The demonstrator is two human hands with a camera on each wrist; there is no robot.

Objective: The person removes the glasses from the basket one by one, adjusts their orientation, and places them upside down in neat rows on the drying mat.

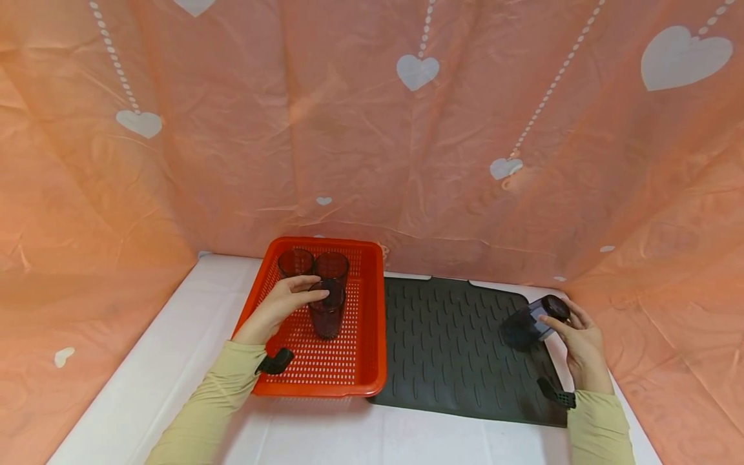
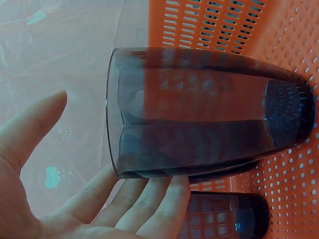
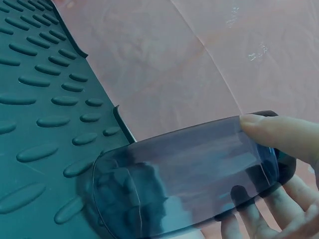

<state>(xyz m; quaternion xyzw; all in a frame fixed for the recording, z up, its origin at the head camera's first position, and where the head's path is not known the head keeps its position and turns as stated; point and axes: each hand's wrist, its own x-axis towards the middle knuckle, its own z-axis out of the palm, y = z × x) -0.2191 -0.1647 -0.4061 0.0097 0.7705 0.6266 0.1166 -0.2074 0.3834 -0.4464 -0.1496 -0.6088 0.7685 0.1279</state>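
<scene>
In the head view, three dark tinted drinking glasses stand mouth up in the left part of an orange-red perforated basket (image 1: 379, 323). My left hand (image 1: 281, 307) is at the rim of the nearest glass (image 1: 327, 320); the left wrist view has its fingers extended along that glass (image 2: 199, 114), the thumb apart from it. Behind are the other two, a left glass (image 1: 295, 261) and a right glass (image 1: 332, 263). Over on the right, my right hand (image 1: 586, 342) grips another dark glass (image 3: 199, 169) near its base. That glass tilts, mouth downward, at the black ridged mat (image 1: 453, 349).
Basket and mat sit side by side on a white table (image 1: 325, 429), the basket overlapping the mat's left edge. An orange curtain (image 1: 349, 129) with white hearts encloses the back and both sides. Each wrist wears a black strap (image 1: 276, 361).
</scene>
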